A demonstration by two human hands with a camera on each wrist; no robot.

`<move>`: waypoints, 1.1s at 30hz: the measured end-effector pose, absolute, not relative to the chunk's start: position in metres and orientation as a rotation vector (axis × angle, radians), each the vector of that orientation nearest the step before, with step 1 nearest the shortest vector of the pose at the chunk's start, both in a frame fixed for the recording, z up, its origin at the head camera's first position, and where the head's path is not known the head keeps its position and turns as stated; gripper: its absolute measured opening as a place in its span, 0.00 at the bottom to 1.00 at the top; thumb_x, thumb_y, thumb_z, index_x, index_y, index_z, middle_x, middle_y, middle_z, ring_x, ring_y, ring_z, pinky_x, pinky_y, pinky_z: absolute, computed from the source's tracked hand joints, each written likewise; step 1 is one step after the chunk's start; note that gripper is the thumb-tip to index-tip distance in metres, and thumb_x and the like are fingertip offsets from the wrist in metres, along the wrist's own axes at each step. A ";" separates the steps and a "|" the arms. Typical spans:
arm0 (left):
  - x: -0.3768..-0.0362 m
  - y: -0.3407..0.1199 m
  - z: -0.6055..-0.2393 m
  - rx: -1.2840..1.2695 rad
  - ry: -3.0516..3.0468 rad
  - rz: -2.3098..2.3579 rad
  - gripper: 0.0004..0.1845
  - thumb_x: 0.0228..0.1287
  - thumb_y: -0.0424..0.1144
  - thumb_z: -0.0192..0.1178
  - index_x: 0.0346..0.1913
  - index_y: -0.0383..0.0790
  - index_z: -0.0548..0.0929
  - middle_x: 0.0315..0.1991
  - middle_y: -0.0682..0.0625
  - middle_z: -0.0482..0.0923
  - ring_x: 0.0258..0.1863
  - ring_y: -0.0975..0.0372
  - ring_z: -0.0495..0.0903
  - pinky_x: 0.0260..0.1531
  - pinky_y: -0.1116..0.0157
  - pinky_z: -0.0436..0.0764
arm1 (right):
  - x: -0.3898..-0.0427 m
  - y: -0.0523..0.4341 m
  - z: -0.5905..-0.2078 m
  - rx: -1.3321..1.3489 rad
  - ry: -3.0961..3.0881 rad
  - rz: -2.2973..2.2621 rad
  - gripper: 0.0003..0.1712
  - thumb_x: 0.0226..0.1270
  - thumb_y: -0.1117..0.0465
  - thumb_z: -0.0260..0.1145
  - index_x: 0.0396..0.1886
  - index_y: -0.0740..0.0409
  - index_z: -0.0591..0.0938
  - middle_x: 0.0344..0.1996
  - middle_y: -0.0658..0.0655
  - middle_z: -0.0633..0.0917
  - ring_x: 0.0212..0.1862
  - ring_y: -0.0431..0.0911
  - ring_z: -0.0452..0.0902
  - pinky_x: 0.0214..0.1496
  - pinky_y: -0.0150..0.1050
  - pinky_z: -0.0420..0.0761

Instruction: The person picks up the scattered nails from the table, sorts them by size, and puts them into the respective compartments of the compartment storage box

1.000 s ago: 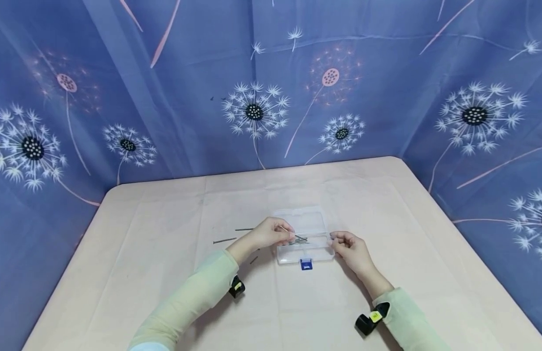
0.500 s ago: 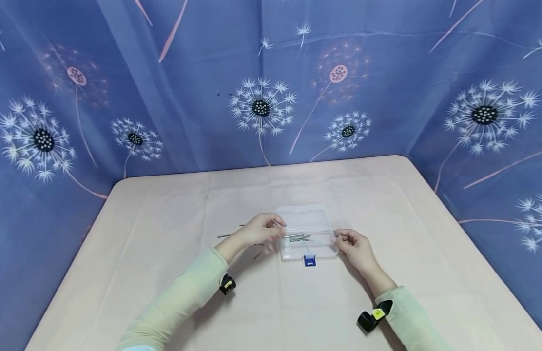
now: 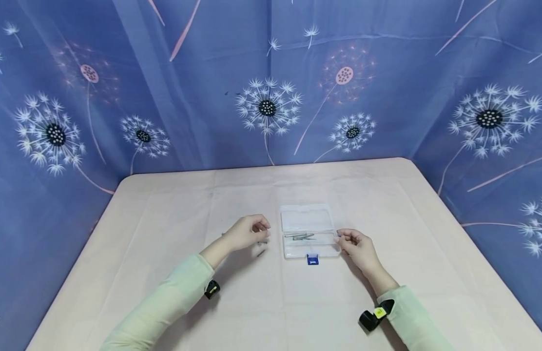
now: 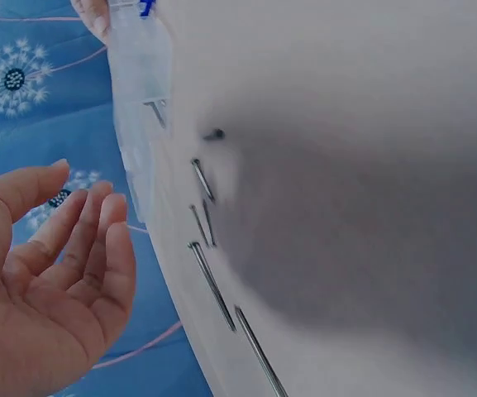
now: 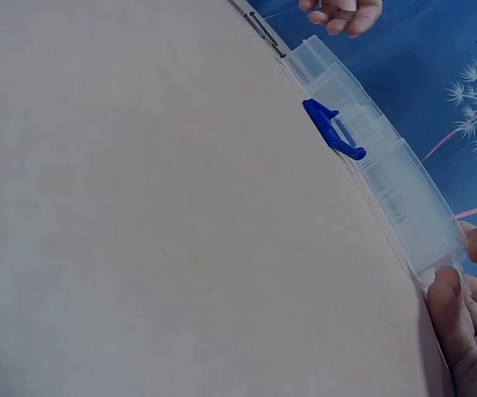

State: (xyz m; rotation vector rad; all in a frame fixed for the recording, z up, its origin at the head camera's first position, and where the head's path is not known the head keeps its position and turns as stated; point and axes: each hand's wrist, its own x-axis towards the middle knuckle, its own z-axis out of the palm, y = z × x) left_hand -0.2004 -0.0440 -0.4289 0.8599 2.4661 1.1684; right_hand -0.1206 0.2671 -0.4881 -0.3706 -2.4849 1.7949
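A clear plastic box [image 3: 308, 218] with a blue latch [image 3: 312, 259] lies open on the table, with several nails [image 3: 300, 237] inside it. My right hand [image 3: 343, 238] pinches the box's right end; in the right wrist view its fingers [image 5: 450, 318] sit against the box's corner [image 5: 430, 238]. My left hand [image 3: 259, 227] hovers just left of the box, fingers relaxed and empty, and the left wrist view shows its bare palm [image 4: 89, 203]. Several loose nails [image 4: 212, 283] lie on the table beside it, one of them [image 3: 261, 253] just below the hand.
The table is covered with a pale pink cloth [image 3: 271, 302]. A blue dandelion-print curtain [image 3: 271, 97] closes it in at the back and on both sides. A black band sits on each wrist [image 3: 211, 289].
My left hand held a nail over the box a second ago. It has drawn back to the left and is empty now. The right hand stays at the box's end.
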 end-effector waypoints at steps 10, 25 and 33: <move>-0.198 -0.061 -0.439 0.932 2.718 0.874 0.10 0.57 0.31 0.63 0.42 0.35 0.81 0.40 0.45 0.80 0.39 0.56 0.81 0.44 0.60 0.81 | -0.121 0.268 -0.487 -0.380 -2.493 1.805 0.18 0.65 0.66 0.62 0.52 0.72 0.76 0.31 0.49 0.78 0.30 0.32 0.72 0.31 0.24 0.78; -0.205 -0.081 -0.449 0.874 2.906 0.705 0.10 0.53 0.29 0.66 0.39 0.36 0.82 0.35 0.47 0.79 0.37 0.55 0.80 0.44 0.58 0.81 | -0.120 0.267 -0.486 -0.378 -2.483 1.813 0.18 0.65 0.67 0.62 0.51 0.73 0.76 0.30 0.49 0.78 0.29 0.33 0.72 0.31 0.24 0.78; -0.209 -0.091 -0.451 0.693 2.941 0.584 0.06 0.55 0.33 0.66 0.35 0.37 0.80 0.32 0.47 0.76 0.34 0.57 0.77 0.39 0.59 0.80 | -0.121 0.266 -0.487 -0.373 -2.482 1.810 0.18 0.65 0.67 0.62 0.51 0.73 0.76 0.30 0.50 0.78 0.29 0.32 0.72 0.31 0.24 0.78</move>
